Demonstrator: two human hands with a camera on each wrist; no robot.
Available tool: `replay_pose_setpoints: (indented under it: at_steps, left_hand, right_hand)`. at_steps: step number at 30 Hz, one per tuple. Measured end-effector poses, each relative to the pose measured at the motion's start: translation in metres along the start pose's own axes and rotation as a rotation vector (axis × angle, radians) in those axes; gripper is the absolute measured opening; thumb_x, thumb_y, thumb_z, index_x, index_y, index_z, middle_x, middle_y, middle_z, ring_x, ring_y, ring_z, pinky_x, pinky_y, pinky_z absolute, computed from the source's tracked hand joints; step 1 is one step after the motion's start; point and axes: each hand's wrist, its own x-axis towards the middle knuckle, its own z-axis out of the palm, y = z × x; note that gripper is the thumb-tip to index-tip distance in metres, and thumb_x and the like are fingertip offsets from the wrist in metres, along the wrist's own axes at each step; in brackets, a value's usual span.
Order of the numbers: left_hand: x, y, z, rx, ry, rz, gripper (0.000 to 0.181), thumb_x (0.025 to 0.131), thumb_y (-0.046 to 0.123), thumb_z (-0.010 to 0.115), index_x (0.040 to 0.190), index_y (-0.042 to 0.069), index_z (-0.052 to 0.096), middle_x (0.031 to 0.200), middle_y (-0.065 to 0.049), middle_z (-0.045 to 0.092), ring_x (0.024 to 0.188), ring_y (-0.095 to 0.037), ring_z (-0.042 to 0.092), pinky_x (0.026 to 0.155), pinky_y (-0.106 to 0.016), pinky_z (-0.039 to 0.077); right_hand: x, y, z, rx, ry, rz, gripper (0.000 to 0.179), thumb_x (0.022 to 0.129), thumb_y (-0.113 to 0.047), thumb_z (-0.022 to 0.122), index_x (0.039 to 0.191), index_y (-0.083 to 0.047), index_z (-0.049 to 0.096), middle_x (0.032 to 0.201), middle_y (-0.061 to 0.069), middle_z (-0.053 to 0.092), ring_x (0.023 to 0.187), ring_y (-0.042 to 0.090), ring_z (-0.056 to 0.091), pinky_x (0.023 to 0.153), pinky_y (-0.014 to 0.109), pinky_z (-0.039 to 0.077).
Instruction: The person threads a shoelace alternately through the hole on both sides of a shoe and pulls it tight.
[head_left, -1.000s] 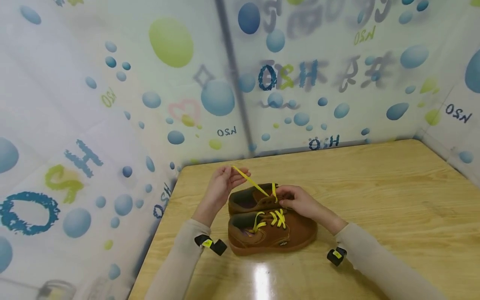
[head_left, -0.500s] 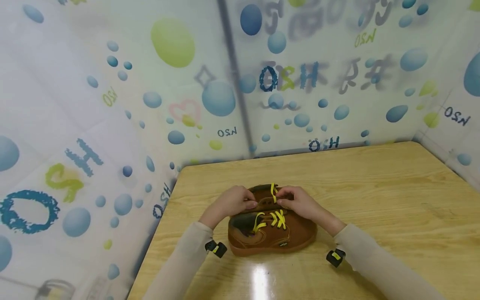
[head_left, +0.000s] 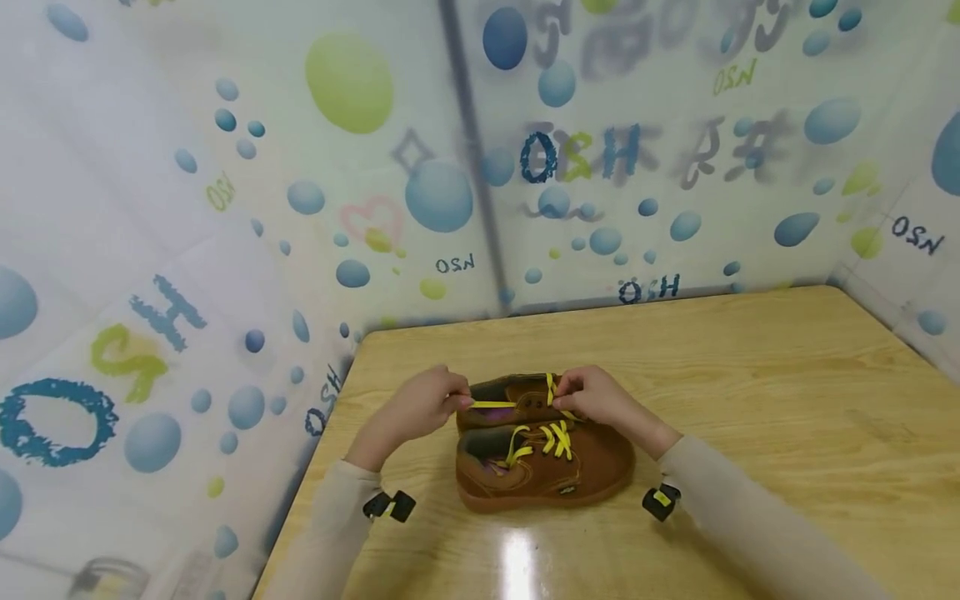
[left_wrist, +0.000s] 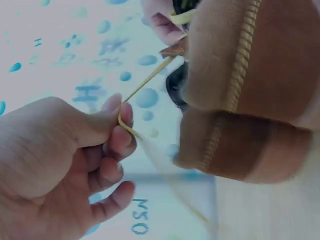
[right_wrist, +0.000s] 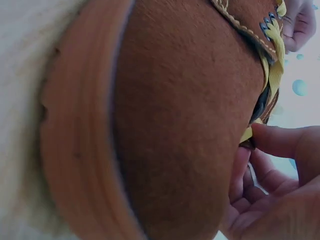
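Note:
Two brown shoes with yellow laces lie side by side on the wooden table, toes to the right. My left hand [head_left: 416, 407] pinches a yellow shoelace [head_left: 491, 404] between thumb and forefinger and holds it taut to the left of the far shoe [head_left: 534, 386]. In the left wrist view, the lace's loose end [left_wrist: 175, 187] trails below the fingers, blurred. My right hand [head_left: 600, 396] is at the far shoe's lacing; in the right wrist view, thumb and fingers pinch the yellow lace [right_wrist: 246, 134] close to the upper. The near shoe [head_left: 600, 458], laced in crosses, stands untouched.
The wooden table [head_left: 750, 400] reaches well past the shoes to the right. Behind and to the left stand walls of patterned sheeting [head_left: 375, 275] with blue and green bubbles. Each wrist wears a small black camera [head_left: 402, 505].
My left hand came down from holding the lace up, reached the far shoe's eyelet flap, then drew back left with the lace stretched out. The right hand stayed at the lacing.

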Motion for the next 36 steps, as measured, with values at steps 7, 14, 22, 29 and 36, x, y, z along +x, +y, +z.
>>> replay_pose_setpoints:
  at_steps: [7,14,22,29,36]
  left_hand:
    - [0.003,-0.001,0.012,-0.329,0.004,0.009,0.023,0.105,0.022,0.048,0.095,0.009,0.063,0.104,-0.004,0.063,0.079,-0.013,0.049,0.074,-0.028,0.045]
    - [0.023,0.013,0.03,-0.938,-0.061,-0.037,0.034,0.109,0.028,0.037,0.105,-0.001,0.055,0.125,-0.015,0.065,0.089,-0.023,0.061,0.082,-0.037,0.054]
    - [0.021,0.016,0.022,-0.816,0.119,-0.084,0.025,0.107,0.013,0.041,0.087,0.0,0.05,0.074,-0.012,0.054,0.066,-0.022,0.051,0.066,-0.025,0.045]
    - [0.026,0.017,0.034,-0.625,0.071,-0.155,0.024,0.106,0.019,0.046,0.088,0.005,0.051,0.071,-0.003,0.049,0.057,-0.012,0.043,0.058,-0.025,0.042]
    - [0.027,0.022,0.042,-0.519,0.097,-0.198,0.023,0.106,0.022,0.046,0.09,0.007,0.052,0.067,-0.001,0.048,0.055,-0.011,0.043,0.054,-0.023,0.038]
  right_hand:
    - [0.005,-0.006,-0.007,0.038,-0.053,0.067,0.01,0.093,-0.01,0.065,0.097,-0.001,0.063,0.079,0.003,0.055,0.055,0.013,0.04,0.054,0.029,0.037]
    - [0.007,-0.01,-0.01,0.022,-0.095,0.107,0.01,0.095,-0.011,0.063,0.089,-0.003,0.064,0.074,0.002,0.053,0.052,0.014,0.041,0.052,0.029,0.037]
    - [0.012,-0.018,-0.001,-0.144,-0.053,0.13,0.019,0.091,-0.008,0.065,0.073,-0.008,0.058,0.068,0.001,0.055,0.049,0.012,0.038,0.051,0.028,0.04]
    - [0.013,-0.012,-0.006,-0.072,-0.067,0.081,0.021,0.094,-0.01,0.065,0.111,-0.004,0.054,0.066,0.002,0.051,0.047,0.013,0.037,0.051,0.028,0.037]
    - [0.01,-0.005,-0.004,-0.016,-0.05,-0.006,0.032,0.096,-0.009,0.063,0.125,-0.006,0.052,0.06,0.002,0.049,0.046,0.013,0.038,0.05,0.027,0.036]
